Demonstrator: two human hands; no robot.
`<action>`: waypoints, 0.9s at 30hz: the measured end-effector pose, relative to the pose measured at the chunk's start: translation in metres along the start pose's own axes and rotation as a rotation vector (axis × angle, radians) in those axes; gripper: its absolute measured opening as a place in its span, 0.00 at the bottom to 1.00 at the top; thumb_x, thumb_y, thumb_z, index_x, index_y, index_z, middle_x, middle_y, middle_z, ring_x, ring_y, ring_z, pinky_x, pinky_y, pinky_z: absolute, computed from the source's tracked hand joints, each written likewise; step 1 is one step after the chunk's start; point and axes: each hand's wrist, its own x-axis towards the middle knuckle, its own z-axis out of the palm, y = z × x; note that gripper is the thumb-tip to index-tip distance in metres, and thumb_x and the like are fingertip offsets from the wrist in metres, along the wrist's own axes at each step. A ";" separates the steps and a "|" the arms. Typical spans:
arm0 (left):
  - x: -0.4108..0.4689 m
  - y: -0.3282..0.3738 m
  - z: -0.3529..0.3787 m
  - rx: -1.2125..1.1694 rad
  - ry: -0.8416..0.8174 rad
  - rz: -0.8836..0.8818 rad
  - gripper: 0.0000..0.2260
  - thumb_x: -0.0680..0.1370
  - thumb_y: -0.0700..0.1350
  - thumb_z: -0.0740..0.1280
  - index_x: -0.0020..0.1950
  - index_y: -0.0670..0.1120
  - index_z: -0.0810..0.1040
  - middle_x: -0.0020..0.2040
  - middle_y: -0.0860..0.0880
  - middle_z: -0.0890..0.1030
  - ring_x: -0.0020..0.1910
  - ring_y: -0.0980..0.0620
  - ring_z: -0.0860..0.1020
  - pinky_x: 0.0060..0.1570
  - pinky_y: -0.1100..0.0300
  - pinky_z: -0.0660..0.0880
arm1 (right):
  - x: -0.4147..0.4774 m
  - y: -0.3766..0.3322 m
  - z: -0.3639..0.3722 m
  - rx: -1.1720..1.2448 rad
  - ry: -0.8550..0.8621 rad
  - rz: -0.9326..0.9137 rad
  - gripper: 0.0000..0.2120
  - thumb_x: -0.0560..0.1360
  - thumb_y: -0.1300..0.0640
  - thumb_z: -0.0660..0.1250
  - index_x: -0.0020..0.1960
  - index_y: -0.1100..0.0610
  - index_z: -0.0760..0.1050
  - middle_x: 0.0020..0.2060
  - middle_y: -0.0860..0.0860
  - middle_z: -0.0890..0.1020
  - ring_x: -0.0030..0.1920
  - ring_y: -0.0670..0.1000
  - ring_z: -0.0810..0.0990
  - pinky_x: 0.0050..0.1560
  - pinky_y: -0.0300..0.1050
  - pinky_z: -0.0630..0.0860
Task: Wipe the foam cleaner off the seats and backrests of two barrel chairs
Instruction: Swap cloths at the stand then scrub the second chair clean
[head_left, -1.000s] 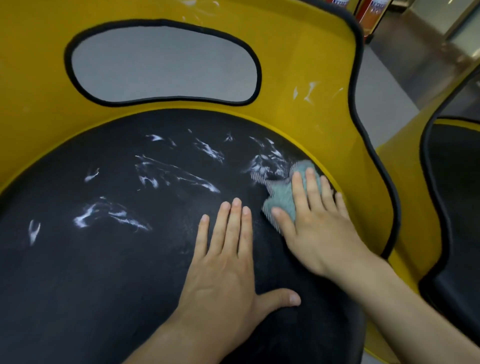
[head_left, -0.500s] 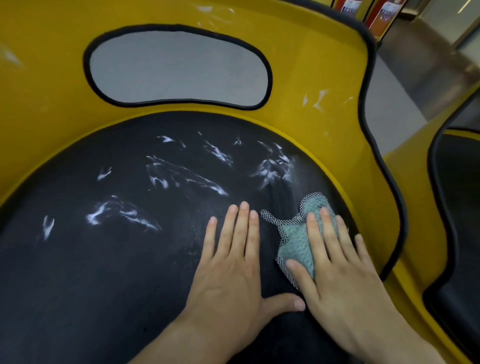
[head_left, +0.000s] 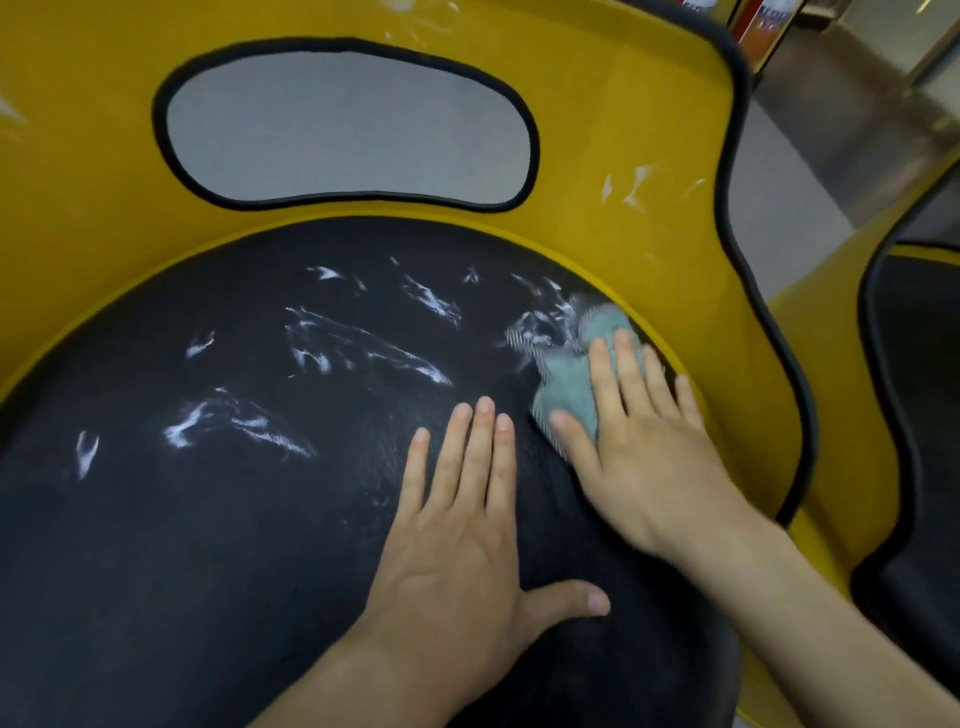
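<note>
A black round seat (head_left: 208, 545) fills the view, wrapped by a yellow backrest (head_left: 613, 104) with an oval cut-out. White foam streaks (head_left: 332, 348) lie across the far half of the seat, and a few foam marks (head_left: 631, 189) sit on the backrest at right. My right hand (head_left: 639, 457) presses a teal cloth (head_left: 576, 379) flat against the seat near its right rim, fingers straight on top of it. My left hand (head_left: 462, 540) lies flat on the seat beside it, fingers straight, thumb spread out.
A second chair with a black seat (head_left: 924, 415) and yellow shell (head_left: 831, 374) stands close on the right. Grey floor (head_left: 779, 197) shows between the two chairs and through the cut-out.
My right hand slid the cloth toward me along the right rim, then pushed it back away to the foam patch. My left hand stayed flat in place.
</note>
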 end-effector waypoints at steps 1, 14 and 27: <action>-0.001 0.000 0.001 -0.007 0.008 0.007 0.58 0.70 0.83 0.46 0.78 0.35 0.64 0.79 0.38 0.63 0.79 0.40 0.61 0.71 0.39 0.57 | -0.023 0.003 0.004 -0.005 -0.006 -0.008 0.37 0.76 0.32 0.28 0.78 0.51 0.25 0.78 0.50 0.30 0.79 0.52 0.31 0.79 0.55 0.37; 0.001 0.000 0.002 0.046 0.036 -0.006 0.58 0.70 0.83 0.46 0.78 0.35 0.65 0.79 0.38 0.64 0.78 0.39 0.63 0.70 0.39 0.57 | 0.084 -0.020 -0.013 0.033 -0.046 0.075 0.38 0.80 0.32 0.38 0.81 0.54 0.32 0.81 0.54 0.36 0.80 0.58 0.37 0.78 0.60 0.38; 0.001 0.000 0.000 0.032 0.011 0.000 0.58 0.70 0.83 0.45 0.78 0.34 0.64 0.79 0.37 0.64 0.78 0.39 0.62 0.70 0.39 0.57 | -0.009 -0.007 0.005 -0.010 -0.001 -0.023 0.39 0.76 0.30 0.28 0.80 0.53 0.28 0.79 0.52 0.33 0.79 0.55 0.32 0.79 0.58 0.38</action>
